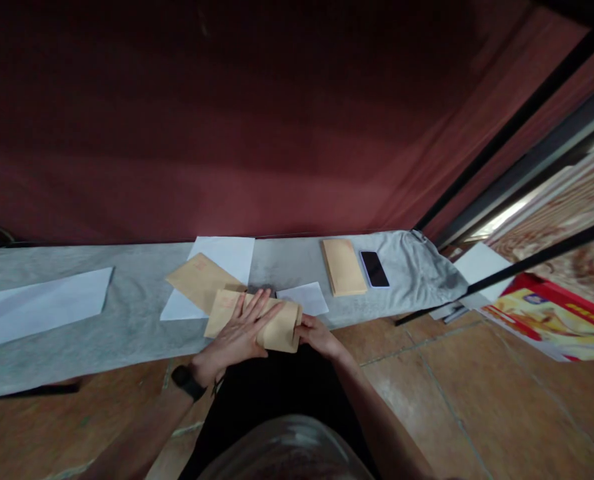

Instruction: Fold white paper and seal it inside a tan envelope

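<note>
A tan envelope (281, 327) lies at the near edge of a grey cloth (127, 320). My left hand (241, 331) rests flat on top of it with fingers stretched out; a dark watch sits on that wrist. My right hand (317, 335) pinches the envelope's right end. A second tan envelope (199, 280) lies just behind, partly over a white sheet (227, 257). A small white paper (304, 297) sits to the right of my hands.
A stack of tan envelopes (344, 267) and a black phone (375, 269) lie further right on the cloth. A large white sheet (41, 303) lies at the left. White papers (479, 263) and a red and yellow box (551, 317) sit on the tiled floor at the right. A dark red wall stands behind.
</note>
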`<action>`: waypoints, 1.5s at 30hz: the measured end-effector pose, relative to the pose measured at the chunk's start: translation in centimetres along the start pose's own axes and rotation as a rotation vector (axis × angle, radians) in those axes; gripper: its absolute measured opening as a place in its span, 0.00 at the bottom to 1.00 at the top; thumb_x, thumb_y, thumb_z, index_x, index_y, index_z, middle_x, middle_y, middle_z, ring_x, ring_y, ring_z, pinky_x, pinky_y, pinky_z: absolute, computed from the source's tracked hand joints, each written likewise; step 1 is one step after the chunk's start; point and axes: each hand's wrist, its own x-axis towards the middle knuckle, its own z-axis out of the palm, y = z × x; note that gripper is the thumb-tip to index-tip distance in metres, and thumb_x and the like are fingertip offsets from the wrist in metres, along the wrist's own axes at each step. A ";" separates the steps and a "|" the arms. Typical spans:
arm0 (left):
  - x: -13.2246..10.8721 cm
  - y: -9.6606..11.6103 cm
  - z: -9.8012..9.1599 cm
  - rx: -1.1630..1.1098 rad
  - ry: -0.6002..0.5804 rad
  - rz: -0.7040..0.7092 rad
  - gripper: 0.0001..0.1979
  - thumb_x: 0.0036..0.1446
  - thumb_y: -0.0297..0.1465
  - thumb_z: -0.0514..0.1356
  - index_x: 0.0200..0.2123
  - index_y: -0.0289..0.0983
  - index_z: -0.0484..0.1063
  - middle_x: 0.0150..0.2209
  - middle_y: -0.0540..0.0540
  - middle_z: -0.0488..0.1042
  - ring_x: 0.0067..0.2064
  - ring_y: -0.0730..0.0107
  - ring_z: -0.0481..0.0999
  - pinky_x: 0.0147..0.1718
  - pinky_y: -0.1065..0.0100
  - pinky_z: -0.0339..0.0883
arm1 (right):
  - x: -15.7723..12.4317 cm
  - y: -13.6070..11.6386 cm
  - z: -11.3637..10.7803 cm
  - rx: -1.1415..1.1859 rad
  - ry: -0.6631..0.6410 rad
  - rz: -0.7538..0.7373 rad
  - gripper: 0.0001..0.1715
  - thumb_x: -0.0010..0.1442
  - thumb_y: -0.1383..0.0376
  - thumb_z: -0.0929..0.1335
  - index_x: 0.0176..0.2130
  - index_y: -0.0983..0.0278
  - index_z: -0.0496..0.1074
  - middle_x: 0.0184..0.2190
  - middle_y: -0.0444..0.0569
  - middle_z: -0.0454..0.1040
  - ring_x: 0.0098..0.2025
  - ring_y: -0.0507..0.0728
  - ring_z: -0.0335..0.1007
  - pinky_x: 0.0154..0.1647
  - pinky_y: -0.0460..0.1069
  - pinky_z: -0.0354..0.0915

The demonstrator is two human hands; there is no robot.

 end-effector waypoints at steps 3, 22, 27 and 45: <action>1.1 -0.3 -0.3 0.005 -0.050 0.035 0.60 0.44 0.43 0.72 0.74 0.45 0.41 0.75 0.36 0.41 0.75 0.44 0.39 0.69 0.40 0.28 | -0.6 -0.6 -0.7 0.011 -0.009 0.023 0.15 0.51 0.57 0.73 0.38 0.61 0.80 0.31 0.42 0.79 0.33 0.55 0.76 0.33 0.47 0.70; -0.9 5.0 2.2 -0.005 0.072 -0.055 0.51 0.47 0.38 0.70 0.72 0.46 0.51 0.71 0.34 0.54 0.68 0.38 0.60 0.67 0.39 0.42 | -1.0 4.1 -4.4 -0.499 0.392 -0.146 0.04 0.56 0.63 0.68 0.34 0.60 0.73 0.27 0.42 0.75 0.32 0.55 0.71 0.35 0.47 0.68; -1.9 6.2 4.7 -0.016 0.057 -0.074 0.52 0.46 0.38 0.69 0.72 0.46 0.51 0.71 0.35 0.56 0.69 0.40 0.57 0.68 0.39 0.40 | -3.6 4.4 -3.6 -0.917 0.566 -0.223 0.11 0.55 0.71 0.67 0.39 0.60 0.72 0.37 0.51 0.76 0.41 0.61 0.72 0.48 0.53 0.67; -1.9 8.0 3.7 0.007 -0.033 0.039 0.54 0.50 0.44 0.70 0.73 0.51 0.43 0.75 0.36 0.44 0.73 0.45 0.50 0.69 0.39 0.34 | -5.6 3.2 -2.4 0.250 0.005 0.320 0.29 0.47 0.53 0.79 0.46 0.63 0.79 0.39 0.48 0.82 0.43 0.62 0.78 0.52 0.55 0.69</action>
